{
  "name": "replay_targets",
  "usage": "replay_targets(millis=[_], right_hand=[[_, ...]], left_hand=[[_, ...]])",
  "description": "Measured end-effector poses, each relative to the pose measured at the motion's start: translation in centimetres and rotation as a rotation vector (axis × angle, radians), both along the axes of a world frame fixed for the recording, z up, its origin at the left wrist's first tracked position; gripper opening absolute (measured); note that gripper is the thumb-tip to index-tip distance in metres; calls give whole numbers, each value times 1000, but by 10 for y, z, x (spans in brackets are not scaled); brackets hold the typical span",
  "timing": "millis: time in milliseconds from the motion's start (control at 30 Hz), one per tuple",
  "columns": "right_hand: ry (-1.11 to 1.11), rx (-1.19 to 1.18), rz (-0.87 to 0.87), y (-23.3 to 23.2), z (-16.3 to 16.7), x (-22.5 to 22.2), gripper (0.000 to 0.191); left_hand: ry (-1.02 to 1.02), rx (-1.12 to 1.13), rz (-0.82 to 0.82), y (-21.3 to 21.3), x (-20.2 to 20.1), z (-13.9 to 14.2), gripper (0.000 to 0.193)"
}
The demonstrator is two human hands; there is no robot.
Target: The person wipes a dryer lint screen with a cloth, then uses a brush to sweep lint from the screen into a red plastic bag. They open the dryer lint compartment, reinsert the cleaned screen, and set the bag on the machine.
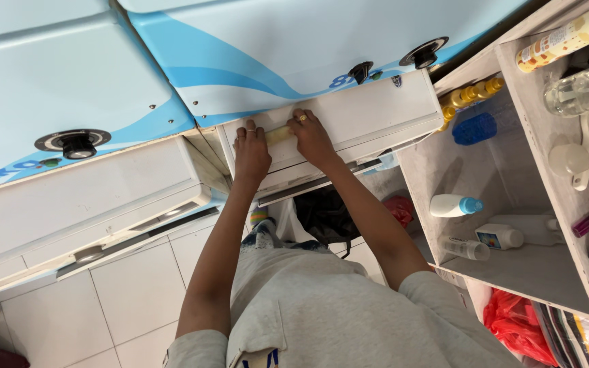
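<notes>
While both hands press the white panel [349, 123] | left hand [250, 151], right hand [311, 136] grip pinching yellow strip [277, 134] between | shelf bottles [455, 205] well right.

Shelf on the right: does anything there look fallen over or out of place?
Yes. On the lower shelf, three white bottles lie on their sides: one with a blue cap, and two more below it. Nothing looks spilled.

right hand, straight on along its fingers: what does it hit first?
The right hand already lies on the white panel; past that, probably the blue-and-white cabinet surface beyond it. Depth unclear.
</notes>
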State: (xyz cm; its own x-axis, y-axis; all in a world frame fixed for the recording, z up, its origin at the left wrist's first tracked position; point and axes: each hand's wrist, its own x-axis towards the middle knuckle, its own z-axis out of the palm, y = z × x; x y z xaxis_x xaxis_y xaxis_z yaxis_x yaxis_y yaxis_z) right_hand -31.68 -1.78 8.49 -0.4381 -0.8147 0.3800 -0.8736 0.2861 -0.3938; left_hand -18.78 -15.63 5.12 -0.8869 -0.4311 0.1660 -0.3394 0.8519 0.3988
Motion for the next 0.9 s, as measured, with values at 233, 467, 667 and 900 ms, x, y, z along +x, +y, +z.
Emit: replay_targets(millis=[233, 467, 667, 900], right_hand=[[-151, 55, 19, 2, -2, 4, 26], [-51, 125, -45, 13, -5, 22, 21], [-90, 247, -108, 46, 4, 33, 34], [-230, 439, -214, 151, 43, 62, 35]], left_hand=[[105, 34, -16, 3, 5, -4, 43], [50, 112, -53, 9, 16, 7, 35], [83, -51, -175, 24, 10, 15, 36], [-138, 123, -551, 90, 1, 40, 33]])
